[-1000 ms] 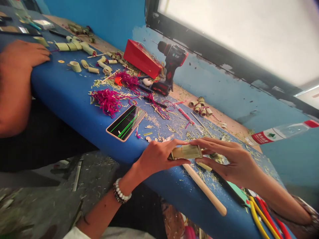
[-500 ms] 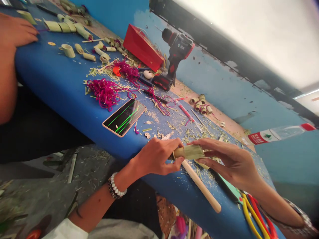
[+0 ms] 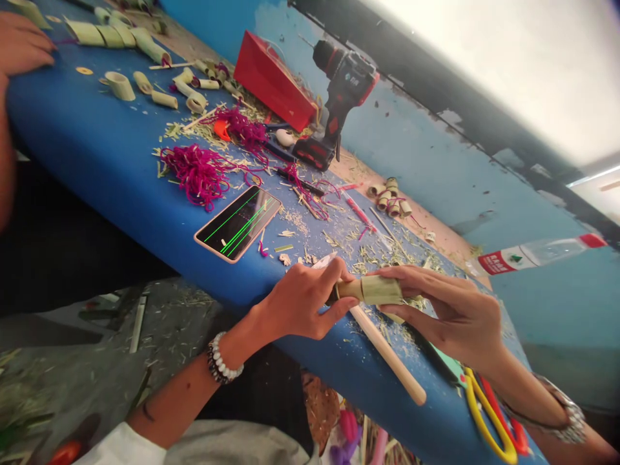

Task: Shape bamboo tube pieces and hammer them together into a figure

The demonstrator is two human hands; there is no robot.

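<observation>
My left hand (image 3: 299, 298) and right hand (image 3: 455, 315) grip a pale-green cylindrical bamboo tube (image 3: 380, 290) over the pale, rod-shaped wooden handle (image 3: 388, 356).

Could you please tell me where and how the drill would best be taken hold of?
Probably by its handle, from the right, at the back. The drill appears to stand on its battery base, leaving the narrow handle exposed, while the bit points left and the red box sits close on that side.
</observation>
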